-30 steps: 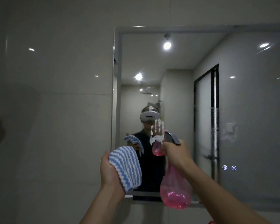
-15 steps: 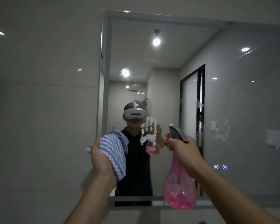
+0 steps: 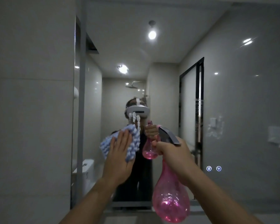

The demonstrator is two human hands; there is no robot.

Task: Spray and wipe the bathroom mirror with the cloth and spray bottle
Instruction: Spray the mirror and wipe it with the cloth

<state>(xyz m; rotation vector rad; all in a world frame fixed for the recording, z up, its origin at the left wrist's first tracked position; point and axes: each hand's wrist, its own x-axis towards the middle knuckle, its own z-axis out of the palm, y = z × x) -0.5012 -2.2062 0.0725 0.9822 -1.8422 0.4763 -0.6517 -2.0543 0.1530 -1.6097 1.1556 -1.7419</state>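
Left hand [image 3: 120, 157] is flat against the mirror [image 3: 233, 94], fingers [image 3: 126, 139] straight and held together, pressing the blue-and-white striped cloth [image 3: 132, 143] onto the glass. Cloth sits on the mirror's left-centre area, bunched, sticking out past the fingertips and to both sides of the palm. Just above the cloth, white foam streaks [image 3: 134, 118] run down the glass, lower end touching or just meeting the cloth's top edge. Right hand [image 3: 173, 156] is wrapped around the neck of the pink spray bottle [image 3: 170, 201], fingers curled tight around it; cannot tell whether a finger is on the trigger, it's hidden behind the hand. Grey spray head [image 3: 168, 136] sticks up out of the fist, pointing up-left toward the mirror, close to the glass but contact not clear. Bottle body hangs below the fist, bulb-shaped, translucent, pink liquid in the lower part, in front of the mirror's bottom edge. Bottle is just right of the cloth, not touching it. Two small lit touch icons [image 3: 213, 168] on the mirror's lower right.
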